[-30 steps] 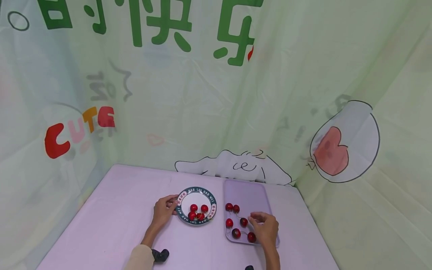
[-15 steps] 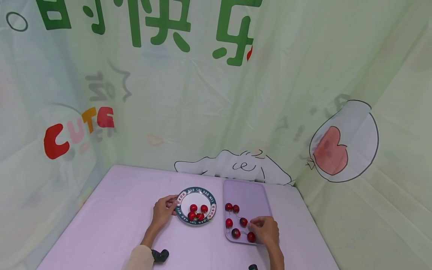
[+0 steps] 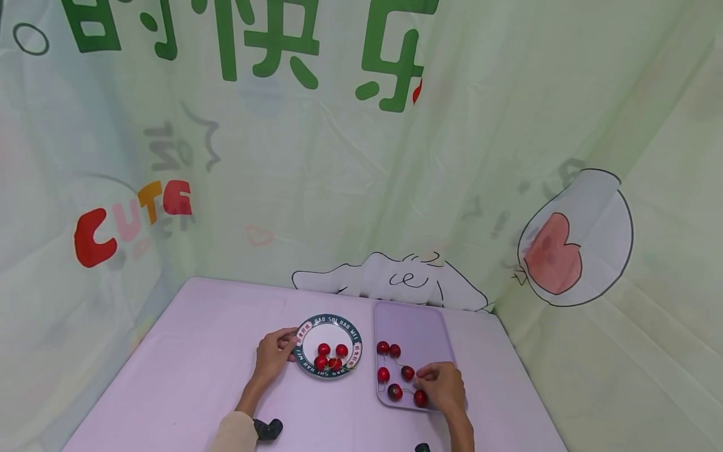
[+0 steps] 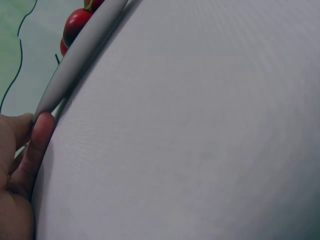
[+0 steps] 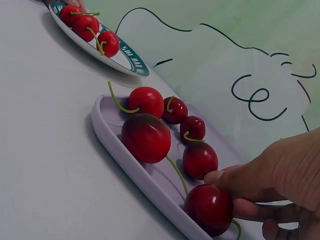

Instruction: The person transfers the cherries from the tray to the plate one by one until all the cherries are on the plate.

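My left hand (image 3: 273,356) pinches the left rim of a round white plate (image 3: 330,326) with a dark green lettered border. Several red cherries (image 3: 341,350) with green stems lie together on it. In the left wrist view, the thumb is above the plate's edge and a finger beneath it. My right hand (image 3: 443,386) is over the near right part of a lilac tray (image 3: 415,323). Its bent fingertips are beside a dark red cherry (image 5: 200,160) and a nearer dark red cherry (image 5: 209,210). No cherry is visibly gripped; contact is partly hidden.
Several other cherries (image 3: 383,375) lie in the tray's left and near part. The tray has a low raised rim. A pale lilac cloth (image 3: 327,414) covers the table, and printed curtains (image 3: 339,188) hang behind it. Black objects (image 3: 268,430) show beside the forearms.
My right hand has lowered toward the cherries at the tray's near right, and its thumb and fingertips have come closer together. The left hand and plate stay in place.
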### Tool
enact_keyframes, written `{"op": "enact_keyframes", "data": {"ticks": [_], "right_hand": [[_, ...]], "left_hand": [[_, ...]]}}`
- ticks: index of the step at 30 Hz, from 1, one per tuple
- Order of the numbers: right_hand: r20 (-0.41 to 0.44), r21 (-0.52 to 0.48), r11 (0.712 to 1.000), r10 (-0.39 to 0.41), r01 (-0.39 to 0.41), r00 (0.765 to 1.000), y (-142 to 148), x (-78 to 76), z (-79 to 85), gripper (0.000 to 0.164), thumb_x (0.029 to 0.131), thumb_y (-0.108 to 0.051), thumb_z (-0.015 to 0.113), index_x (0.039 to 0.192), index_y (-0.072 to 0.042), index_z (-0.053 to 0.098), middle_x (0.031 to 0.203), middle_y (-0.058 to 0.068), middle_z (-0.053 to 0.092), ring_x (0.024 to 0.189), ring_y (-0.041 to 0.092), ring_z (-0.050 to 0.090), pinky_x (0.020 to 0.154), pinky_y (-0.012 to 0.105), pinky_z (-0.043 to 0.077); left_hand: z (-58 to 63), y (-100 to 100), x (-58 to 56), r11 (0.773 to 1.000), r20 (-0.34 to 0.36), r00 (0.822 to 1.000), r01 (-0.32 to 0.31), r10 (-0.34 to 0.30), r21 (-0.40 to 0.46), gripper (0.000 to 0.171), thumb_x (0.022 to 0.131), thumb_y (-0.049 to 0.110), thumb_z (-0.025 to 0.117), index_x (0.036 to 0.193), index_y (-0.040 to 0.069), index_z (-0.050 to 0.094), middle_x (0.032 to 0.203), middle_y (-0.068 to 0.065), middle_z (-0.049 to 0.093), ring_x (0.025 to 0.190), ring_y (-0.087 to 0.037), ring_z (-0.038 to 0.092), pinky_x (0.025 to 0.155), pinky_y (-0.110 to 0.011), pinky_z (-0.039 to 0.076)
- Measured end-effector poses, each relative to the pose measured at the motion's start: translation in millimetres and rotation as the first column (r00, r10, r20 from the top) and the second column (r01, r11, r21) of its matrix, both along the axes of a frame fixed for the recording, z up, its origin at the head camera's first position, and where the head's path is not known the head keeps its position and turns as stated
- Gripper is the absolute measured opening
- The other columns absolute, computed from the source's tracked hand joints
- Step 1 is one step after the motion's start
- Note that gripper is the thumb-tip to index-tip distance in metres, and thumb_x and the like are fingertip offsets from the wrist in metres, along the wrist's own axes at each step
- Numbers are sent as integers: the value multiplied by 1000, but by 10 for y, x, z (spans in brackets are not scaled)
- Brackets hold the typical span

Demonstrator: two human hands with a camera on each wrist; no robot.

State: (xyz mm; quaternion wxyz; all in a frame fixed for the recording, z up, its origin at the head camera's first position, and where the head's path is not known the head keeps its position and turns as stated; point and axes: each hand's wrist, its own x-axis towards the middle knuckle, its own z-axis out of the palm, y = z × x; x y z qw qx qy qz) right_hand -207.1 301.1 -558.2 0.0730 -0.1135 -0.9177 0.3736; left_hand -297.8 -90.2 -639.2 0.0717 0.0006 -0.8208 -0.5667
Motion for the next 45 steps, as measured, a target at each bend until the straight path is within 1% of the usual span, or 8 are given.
{"op": "enact_keyframes", "data": {"ticks": [9, 14, 21, 25, 31, 38, 41, 45], "right_hand": [[-7, -14, 1000, 8, -8, 1000, 12, -49, -82, 10, 80, 2, 88, 83, -5, 81, 72, 0, 76, 65, 10, 66, 62, 25, 48], [-20, -15, 1000, -2, 2, 1000, -2, -54, -88, 11, 80, 3, 88, 81, -6, 81, 71, 1, 76, 64, 10, 67, 61, 24, 48], [-63, -17, 1000, -16, 15, 998, -31, -41, -77, 9, 80, 3, 87, 82, -4, 81, 72, 3, 77, 63, 9, 67, 61, 23, 49], [-99, -18, 999, -29, 27, 995, -38, -41, -68, 7, 81, 2, 86, 84, -3, 81, 74, 4, 78, 63, 9, 66, 62, 23, 49], [-130, -49, 998, -55, 49, 990, -86, -29, -34, 6, 83, 0, 86, 88, 0, 81, 77, 7, 79, 65, 6, 66, 63, 20, 49], [-166, -77, 995, -71, 59, 984, -205, 32, 97, 7, 87, 0, 86, 90, 1, 80, 81, 12, 80, 68, 6, 68, 66, 21, 50], [-158, -96, 992, -92, 78, 983, -242, 38, 130, 6, 89, -1, 85, 94, 1, 81, 84, 11, 81, 69, 6, 69, 69, 20, 49], [-173, -147, 987, -96, 71, 980, -267, 21, 127, 7, 90, 2, 82, 96, 5, 80, 84, 13, 81, 68, 8, 70, 66, 19, 51]], "left_hand": [[-27, -5, -8, 1000, -3, 1000, 9, -9, 9, 33, 107, 10, 70, 139, 6, 73, 105, -11, 74, 63, -11, 70, 63, -16, 55], [-22, -3, -3, 1000, -1, 1000, 5, -5, 2, 33, 107, 11, 69, 140, 6, 73, 106, -10, 74, 64, -11, 69, 64, -15, 55], [26, 3, 24, 1000, 2, 1000, 7, -7, 15, 33, 107, 9, 70, 140, 6, 73, 106, -11, 74, 65, -12, 70, 64, -16, 56], [27, 6, 24, 1000, 1, 1000, 5, -5, 6, 33, 107, 9, 70, 140, 5, 73, 107, -11, 75, 64, -11, 70, 64, -15, 56], [12, 2, 12, 1000, -1, 1000, -2, 2, -7, 33, 107, 10, 69, 139, 5, 73, 106, -12, 74, 63, -11, 70, 64, -15, 55], [22, -6, 22, 1000, -4, 1000, 2, -2, -4, 33, 107, 8, 69, 140, 4, 73, 106, -11, 74, 64, -10, 70, 64, -16, 55], [39, -6, 25, 1000, 3, 1000, 3, -3, 5, 33, 107, 9, 69, 140, 5, 73, 106, -11, 74, 64, -10, 70, 64, -15, 55], [57, -11, 29, 1000, -8, 1000, 5, -5, 2, 33, 107, 9, 69, 139, 4, 73, 105, -12, 74, 63, -10, 70, 64, -15, 55]]}}
